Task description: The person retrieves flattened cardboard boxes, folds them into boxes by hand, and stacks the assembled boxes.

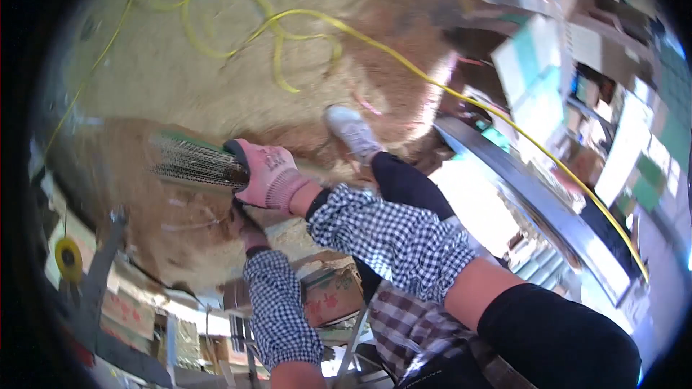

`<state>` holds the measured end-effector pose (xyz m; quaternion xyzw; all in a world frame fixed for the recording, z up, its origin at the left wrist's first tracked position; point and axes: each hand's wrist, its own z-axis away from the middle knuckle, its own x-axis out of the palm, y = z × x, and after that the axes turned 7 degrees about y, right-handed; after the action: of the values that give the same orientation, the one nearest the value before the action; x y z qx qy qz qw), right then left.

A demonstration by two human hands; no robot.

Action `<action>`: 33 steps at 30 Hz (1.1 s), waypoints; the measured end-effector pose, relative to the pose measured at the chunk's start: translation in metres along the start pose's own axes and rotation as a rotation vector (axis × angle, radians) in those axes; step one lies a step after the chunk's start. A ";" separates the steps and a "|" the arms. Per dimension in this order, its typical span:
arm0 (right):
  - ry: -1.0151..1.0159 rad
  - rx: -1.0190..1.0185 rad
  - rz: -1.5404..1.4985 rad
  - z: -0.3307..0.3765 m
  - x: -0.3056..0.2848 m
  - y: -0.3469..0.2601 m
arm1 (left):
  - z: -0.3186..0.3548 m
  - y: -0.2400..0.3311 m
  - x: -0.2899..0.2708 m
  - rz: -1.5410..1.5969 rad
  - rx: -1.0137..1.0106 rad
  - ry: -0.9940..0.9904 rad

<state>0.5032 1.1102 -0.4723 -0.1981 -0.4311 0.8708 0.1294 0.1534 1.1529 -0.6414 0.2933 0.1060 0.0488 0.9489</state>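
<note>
One gloved right hand (265, 175) is gripping one long piece (191, 161), which is looking dark, ridged and pale-flecked. One left hand (249, 232) is showing nearby, its grip too shadowed to tell.

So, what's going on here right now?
The person's pink-gloved right hand is closed around the right end of a dark striped piece that extends to the left. The left hand is just below in the picture; it's too blurred to tell whether it grips anything. A yellow cord loops over the floor beyond.
</note>
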 end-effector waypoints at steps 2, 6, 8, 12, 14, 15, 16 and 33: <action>0.218 0.182 0.133 0.022 -0.082 0.072 | 0.083 -0.051 0.129 -0.517 0.157 -0.036; 0.503 0.536 -0.407 0.082 -0.120 0.066 | 0.110 0.010 0.118 -0.930 0.691 -0.290; 0.665 0.447 -0.541 0.130 -0.152 0.150 | 0.163 0.014 0.187 -1.095 0.709 -0.417; 0.721 0.799 -1.433 0.252 -0.169 0.114 | 0.250 0.042 0.237 -1.992 0.805 -0.290; 0.795 0.802 -1.633 0.296 -0.164 0.129 | 0.277 0.029 0.264 -2.167 0.482 -0.491; 0.815 0.805 -1.723 0.321 -0.149 0.126 | 0.274 0.031 0.253 -2.183 0.486 -0.476; 0.789 0.768 -1.762 0.346 -0.137 0.130 | 0.264 0.025 0.240 -2.050 0.400 -0.744; 1.290 0.775 -1.464 0.641 -0.294 0.266 | 0.509 -0.200 0.241 -2.193 0.772 -1.548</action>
<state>0.4570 0.3868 -0.2645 -0.2605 0.0136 0.3875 0.8842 0.5110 0.7478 -0.3867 0.2536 -0.2595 -0.9143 0.1801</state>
